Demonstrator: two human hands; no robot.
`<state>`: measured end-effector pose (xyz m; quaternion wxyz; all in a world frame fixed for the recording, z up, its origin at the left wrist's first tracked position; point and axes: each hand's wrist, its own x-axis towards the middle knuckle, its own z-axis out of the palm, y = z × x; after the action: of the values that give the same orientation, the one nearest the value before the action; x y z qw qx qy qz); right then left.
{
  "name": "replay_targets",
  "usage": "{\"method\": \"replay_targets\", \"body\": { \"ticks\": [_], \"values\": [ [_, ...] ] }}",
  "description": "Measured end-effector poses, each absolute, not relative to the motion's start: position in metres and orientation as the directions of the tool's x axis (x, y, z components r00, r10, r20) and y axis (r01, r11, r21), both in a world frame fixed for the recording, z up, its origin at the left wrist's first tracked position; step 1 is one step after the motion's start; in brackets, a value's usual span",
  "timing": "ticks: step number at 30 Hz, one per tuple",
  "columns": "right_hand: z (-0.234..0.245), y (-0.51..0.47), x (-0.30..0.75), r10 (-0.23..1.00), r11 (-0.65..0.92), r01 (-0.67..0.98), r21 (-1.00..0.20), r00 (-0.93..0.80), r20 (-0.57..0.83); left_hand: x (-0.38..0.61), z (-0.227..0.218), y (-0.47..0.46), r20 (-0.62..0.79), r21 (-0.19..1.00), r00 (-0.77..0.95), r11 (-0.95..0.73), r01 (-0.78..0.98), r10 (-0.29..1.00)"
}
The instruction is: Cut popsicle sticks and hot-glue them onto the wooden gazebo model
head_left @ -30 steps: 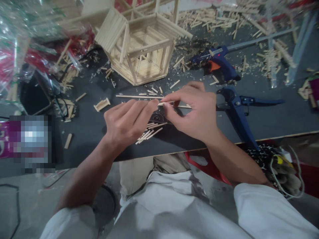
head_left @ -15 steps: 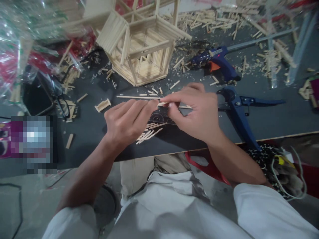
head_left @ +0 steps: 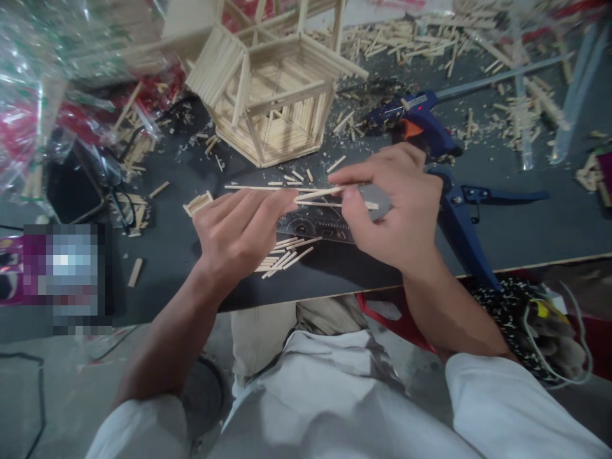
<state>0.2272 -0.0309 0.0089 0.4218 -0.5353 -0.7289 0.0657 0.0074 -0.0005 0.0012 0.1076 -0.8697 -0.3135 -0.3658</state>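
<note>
The held stick is pale cream, the desk dark grey, the glue gun and cutter blue, the trigger orange, the cloth white-flecked black.

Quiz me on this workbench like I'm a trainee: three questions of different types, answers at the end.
1. True or false: the glue gun lies farther from the person than the blue-handled cutter.
2. What is the right hand pinching? A) a marker pen B) a thin wooden stick C) a coin
3. Fill in: the glue gun's trigger is coloured ____.

Key: 1. True. 2. B. 3. Orange.
</note>
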Motion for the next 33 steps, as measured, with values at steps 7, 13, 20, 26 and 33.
{"method": "replay_targets", "body": {
  "ticks": [7,13,20,26,33],
  "values": [
    [0.011,-0.031,0.228,0.796,0.486,0.691,-0.535,-0.098,0.597,0.008,0.004,-0.001,0.723,0.039,0.524,-0.784,0.620,0.450],
    [0.004,-0.026,0.229,0.698,0.567,0.682,-0.461,-0.101,0.709,0.007,0.002,0.001,0.709,0.048,0.515,-0.762,0.646,0.482],
    [0.004,-0.027,0.223,0.712,0.513,0.735,-0.443,-0.076,0.698,0.009,0.006,0.000,0.746,-0.007,0.538,-0.804,0.595,0.392],
    [0.000,-0.031,0.221,0.812,0.436,0.741,-0.511,-0.080,0.578,0.012,0.003,-0.001,0.742,0.020,0.542,-0.821,0.571,0.395],
    [0.018,-0.041,0.243,0.762,0.431,0.776,-0.460,-0.041,0.646,0.010,0.000,0.000,0.756,0.041,0.505,-0.800,0.599,0.417]
  ]
}}
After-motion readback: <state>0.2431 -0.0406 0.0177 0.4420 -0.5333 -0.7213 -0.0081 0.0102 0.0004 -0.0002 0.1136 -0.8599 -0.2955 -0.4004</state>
